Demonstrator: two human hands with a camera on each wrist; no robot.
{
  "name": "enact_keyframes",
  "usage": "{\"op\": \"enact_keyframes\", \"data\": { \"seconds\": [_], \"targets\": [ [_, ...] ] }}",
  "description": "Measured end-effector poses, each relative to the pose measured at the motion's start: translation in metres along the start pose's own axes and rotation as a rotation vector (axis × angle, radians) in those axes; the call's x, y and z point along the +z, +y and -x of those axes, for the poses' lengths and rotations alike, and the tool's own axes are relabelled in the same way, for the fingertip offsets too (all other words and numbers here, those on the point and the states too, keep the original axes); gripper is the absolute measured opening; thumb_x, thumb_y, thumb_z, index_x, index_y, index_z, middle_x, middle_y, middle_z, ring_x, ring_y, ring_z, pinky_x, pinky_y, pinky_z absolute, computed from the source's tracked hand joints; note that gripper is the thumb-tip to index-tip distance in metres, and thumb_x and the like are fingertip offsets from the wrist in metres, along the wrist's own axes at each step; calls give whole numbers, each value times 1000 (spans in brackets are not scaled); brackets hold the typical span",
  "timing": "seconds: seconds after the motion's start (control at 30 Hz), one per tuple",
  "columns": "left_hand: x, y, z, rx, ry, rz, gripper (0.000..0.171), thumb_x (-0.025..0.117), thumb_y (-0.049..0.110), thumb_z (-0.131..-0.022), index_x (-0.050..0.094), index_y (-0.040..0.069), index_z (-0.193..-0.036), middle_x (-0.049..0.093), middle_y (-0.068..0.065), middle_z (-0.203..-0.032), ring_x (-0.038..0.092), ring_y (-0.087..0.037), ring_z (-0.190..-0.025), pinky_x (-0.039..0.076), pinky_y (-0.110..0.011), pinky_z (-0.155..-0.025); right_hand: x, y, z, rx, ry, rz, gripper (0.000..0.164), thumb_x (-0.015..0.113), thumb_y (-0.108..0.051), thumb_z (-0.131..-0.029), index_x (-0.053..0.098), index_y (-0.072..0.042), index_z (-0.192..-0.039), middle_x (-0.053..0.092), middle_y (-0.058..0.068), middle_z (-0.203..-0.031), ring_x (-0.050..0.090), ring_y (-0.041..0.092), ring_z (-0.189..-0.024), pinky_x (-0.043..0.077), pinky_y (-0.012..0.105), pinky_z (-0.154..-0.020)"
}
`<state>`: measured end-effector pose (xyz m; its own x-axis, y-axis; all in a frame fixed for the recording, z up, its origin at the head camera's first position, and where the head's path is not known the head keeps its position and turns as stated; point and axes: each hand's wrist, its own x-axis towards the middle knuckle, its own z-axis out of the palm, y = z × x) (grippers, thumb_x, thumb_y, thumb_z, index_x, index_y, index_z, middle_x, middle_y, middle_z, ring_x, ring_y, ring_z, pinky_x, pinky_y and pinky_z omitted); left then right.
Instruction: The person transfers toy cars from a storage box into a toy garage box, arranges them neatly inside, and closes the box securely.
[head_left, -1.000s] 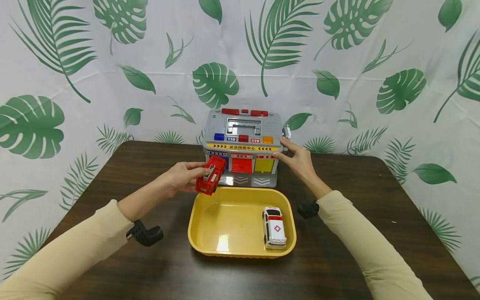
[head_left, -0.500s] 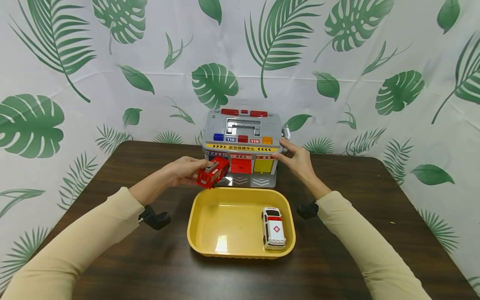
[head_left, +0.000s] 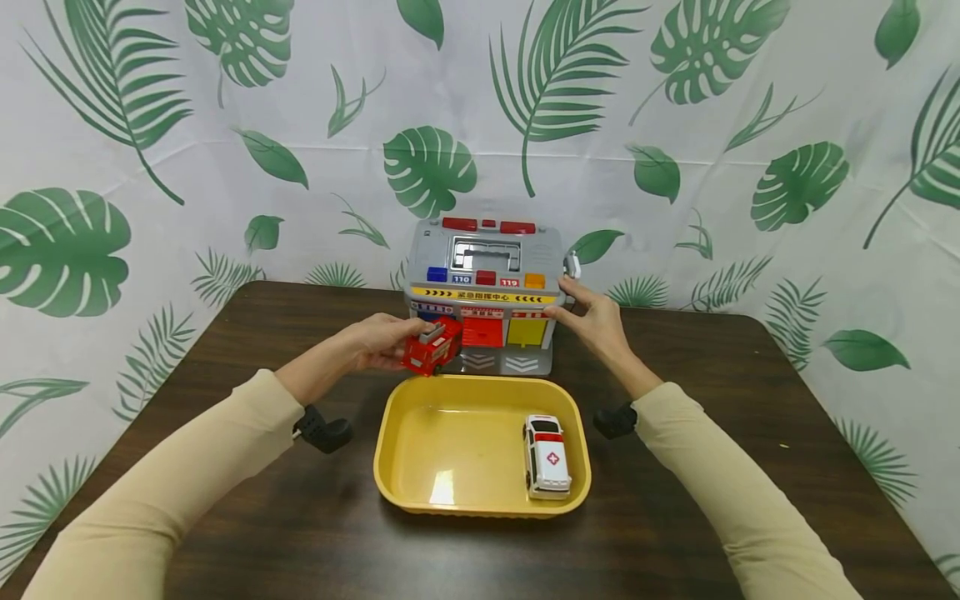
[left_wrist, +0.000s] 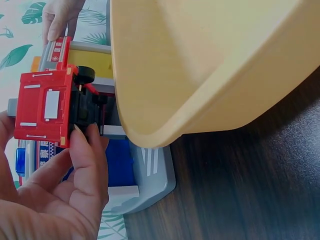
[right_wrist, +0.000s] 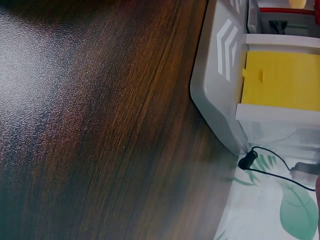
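Observation:
My left hand point(head_left: 378, 337) grips a red toy fire truck point(head_left: 433, 350) by its sides, thumb above and fingers below. The truck overlaps the left, blue-door end of a grey toy rescue station point(head_left: 427, 258). In the left wrist view the truck's flat red end point(left_wrist: 32, 115) faces the camera, with a black wheel and dark underside at its right. My right hand point(head_left: 600, 323) holds the station's right front corner, index finger by the roof edge and thumb lower. The right wrist view shows the station's yellow door point(right_wrist: 282, 80), with only a sliver of the hand at the frame's edge.
A yellow plastic bin point(head_left: 450, 442) stands in front of the station, with a white toy ambulance point(head_left: 551, 471) at its right side. A black cord with a toggle point(right_wrist: 247, 160) hangs by the station's side. A leaf-print cloth point(head_left: 322, 183) hangs behind the dark wooden table point(head_left: 712, 400).
My left hand has carried the fire truck slightly right and farther up toward the station's left front, and the truck has turned and levelled. My right hand has stayed at the station's corner.

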<state>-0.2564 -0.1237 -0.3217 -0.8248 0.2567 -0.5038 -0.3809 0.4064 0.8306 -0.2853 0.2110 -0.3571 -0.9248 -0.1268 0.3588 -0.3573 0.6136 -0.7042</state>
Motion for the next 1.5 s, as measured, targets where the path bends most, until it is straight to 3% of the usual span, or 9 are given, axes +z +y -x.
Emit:
{"op": "enact_keyframes", "data": {
  "seconds": [0.2, 0.57, 0.87, 1.2, 1.5],
  "targets": [
    [2, 0, -5, -19, -1, -6, 56, 55, 44, -90, 53, 1, -126, 67, 1, -82, 60, -9, -67, 55, -30, -80, 0, 0, 0, -22, 4, 6, 63, 72, -32, -81, 50, -10, -136, 47, 11, -141, 52, 29, -122, 48, 48, -93],
    [7, -3, -14, -14, 5, 62, 59, 55, 44, -91, 47, 1, -131, 64, -13, -115, 62, -12, -75, 55, -23, -70, 0, -1, 0, -35, 5, 18, 62, 72, -32, -82, 51, -10, -136, 48, 11, -140, 55, 31, -118, 49, 49, -91],
    [15, -8, -20, -26, -22, 132, 58, 55, 41, -92, 45, -1, -131, 62, -11, -107, 60, -12, -72, 53, -20, -62, 0, -2, 0, -25, 1, 20, 63, 72, -33, -81, 50, -10, -136, 47, 11, -140, 56, 32, -115, 50, 49, -89],
    [20, -8, -22, -31, -36, 149, 59, 54, 42, -92, 43, 0, -133, 58, -15, -117, 58, -16, -79, 54, -20, -65, -1, -1, 0, -14, -1, 25, 64, 71, -35, -81, 49, -11, -137, 46, 10, -141, 52, 29, -122, 48, 48, -94],
    [17, -7, -25, -52, -71, 151, 57, 50, 43, -94, 40, 4, -135, 58, -14, -120, 58, -18, -84, 53, -22, -68, 0, 1, -1, -5, 7, 24, 63, 72, -32, -81, 51, -10, -136, 48, 10, -140, 55, 30, -118, 48, 48, -92]
  ]
}}
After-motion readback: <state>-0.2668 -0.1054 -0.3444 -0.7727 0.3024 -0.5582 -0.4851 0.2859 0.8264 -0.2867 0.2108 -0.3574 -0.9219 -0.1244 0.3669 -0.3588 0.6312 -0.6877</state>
